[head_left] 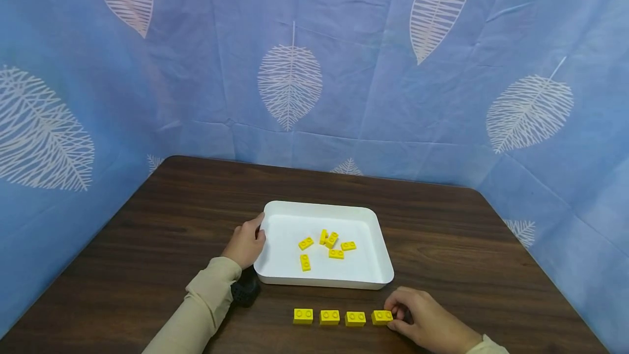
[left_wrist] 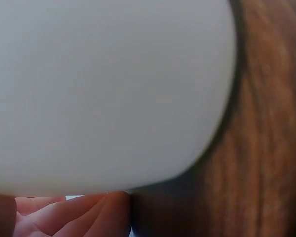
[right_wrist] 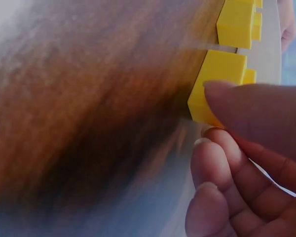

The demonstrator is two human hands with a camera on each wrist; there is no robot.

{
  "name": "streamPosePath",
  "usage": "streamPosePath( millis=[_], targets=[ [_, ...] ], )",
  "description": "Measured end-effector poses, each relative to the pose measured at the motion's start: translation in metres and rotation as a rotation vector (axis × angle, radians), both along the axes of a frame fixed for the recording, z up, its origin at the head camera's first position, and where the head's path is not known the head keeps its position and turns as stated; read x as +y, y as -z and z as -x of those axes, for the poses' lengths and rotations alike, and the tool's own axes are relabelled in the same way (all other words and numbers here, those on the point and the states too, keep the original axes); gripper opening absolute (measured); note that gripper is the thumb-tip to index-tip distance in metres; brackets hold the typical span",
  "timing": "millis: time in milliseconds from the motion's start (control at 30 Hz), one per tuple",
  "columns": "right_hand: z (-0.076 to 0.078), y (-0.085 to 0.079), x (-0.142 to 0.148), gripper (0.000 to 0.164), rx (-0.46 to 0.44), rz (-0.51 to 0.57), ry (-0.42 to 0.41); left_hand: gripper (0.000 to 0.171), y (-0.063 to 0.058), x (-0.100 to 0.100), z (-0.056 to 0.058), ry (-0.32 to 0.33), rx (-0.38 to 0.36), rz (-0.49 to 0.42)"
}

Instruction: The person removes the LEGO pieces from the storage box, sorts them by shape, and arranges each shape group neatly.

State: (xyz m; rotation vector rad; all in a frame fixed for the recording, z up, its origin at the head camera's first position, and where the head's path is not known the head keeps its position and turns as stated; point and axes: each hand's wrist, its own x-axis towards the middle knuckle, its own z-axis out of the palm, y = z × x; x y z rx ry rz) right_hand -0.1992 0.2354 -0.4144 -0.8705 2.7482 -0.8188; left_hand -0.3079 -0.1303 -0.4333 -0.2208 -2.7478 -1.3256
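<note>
A blue cloth (head_left: pixel 354 81) printed with pale leaves is hung behind the table (head_left: pixel 457 245), whose dark wood-grained top is bounded by rounded far corners. A white tray (head_left: pixel 319 282) is set flat on the table, well in from its left and right edges. The tray's left wall is held by the left hand (head_left: pixel 244 245), near the far left corner, with thumb and index finger bent and slightly parted. A black device (head_left: pixel 245 288) is seen at the left wrist. Below the tray's near right corner, the end brick (head_left: pixel 379 318) is pinched by the right hand (head_left: pixel 427 316) between thumb and fingertips. This brick stands on the right of a row, with three spaced bricks (head_left: pixel 329 317) to its left, along the tray's near edge. Six loose bricks (head_left: pixel 336 254) are scattered inside the tray, mostly toward its middle.
</note>
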Motion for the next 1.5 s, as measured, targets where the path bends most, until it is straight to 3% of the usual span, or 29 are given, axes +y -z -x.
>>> streamPosePath(
  millis=[167, 433, 600, 867, 1133, 1500],
  targets=[
    [0.002, -0.006, 0.001, 0.016, 0.015, 0.003, 0.004, 0.048, -0.001, 0.0, 0.0, -0.009, 0.009, 0.029],
    [0.014, -0.029, -0.001, 0.02, 0.083, 0.002, 0.032, 0.047, 0.0, -0.001, 0.002, -0.002, 0.021, 0.015],
    [0.036, -0.04, -0.008, 0.016, 0.137, -0.021, 0.067, 0.047, 0.003, -0.003, 0.002, -0.011, 0.015, 0.019],
    [0.086, -0.052, -0.039, 0.016, 0.193, -0.099, 0.081, 0.048, 0.004, -0.007, 0.004, -0.011, 0.012, 0.004],
    [0.128, -0.035, -0.076, 0.013, 0.101, -0.192, 0.068, 0.048, 0.007, -0.008, 0.001, 0.003, 0.005, 0.001],
    [0.15, -0.033, -0.104, 0.018, -0.011, -0.25, 0.098, 0.047, 0.005, -0.005, 0.004, 0.033, 0.035, -0.009]
  ],
)
